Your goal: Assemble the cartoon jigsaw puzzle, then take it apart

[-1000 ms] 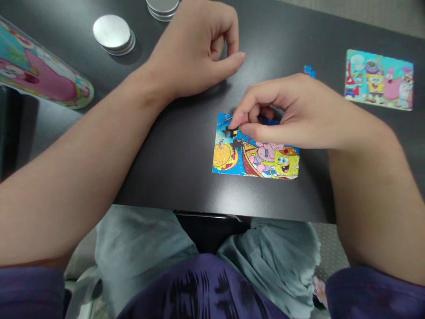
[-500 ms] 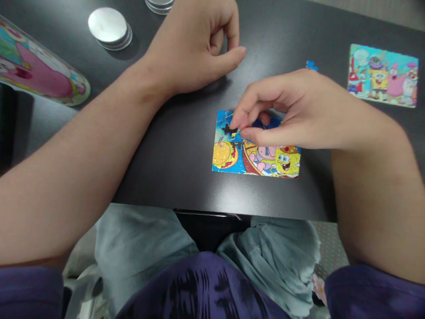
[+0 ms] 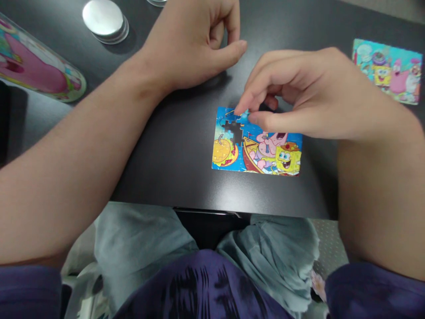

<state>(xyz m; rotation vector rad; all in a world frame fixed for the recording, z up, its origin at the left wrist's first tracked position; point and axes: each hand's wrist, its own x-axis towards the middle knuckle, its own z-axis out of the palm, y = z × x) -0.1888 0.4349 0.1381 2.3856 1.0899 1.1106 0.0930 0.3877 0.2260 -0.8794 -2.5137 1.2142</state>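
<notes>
The right hand (image 3: 243, 116) pinches a small blue puzzle piece (image 3: 245, 114) between thumb and fingertips over the upper part of the jigsaw (image 3: 225, 154). The jigsaw lies flat on the dark table (image 3: 172, 173), near the person's edge, with a gap left of its middle. Beyond it, the left hand (image 3: 212, 42) rests half curled, holding nothing visible. Farther out are a picture card (image 3: 398, 77) at right, silver discs (image 3: 103, 18) stacked at left, and a printed container (image 3: 40, 66).

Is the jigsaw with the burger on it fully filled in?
No, the jigsaw has an irregular gap right of and above the burger, showing dark through it.
</notes>
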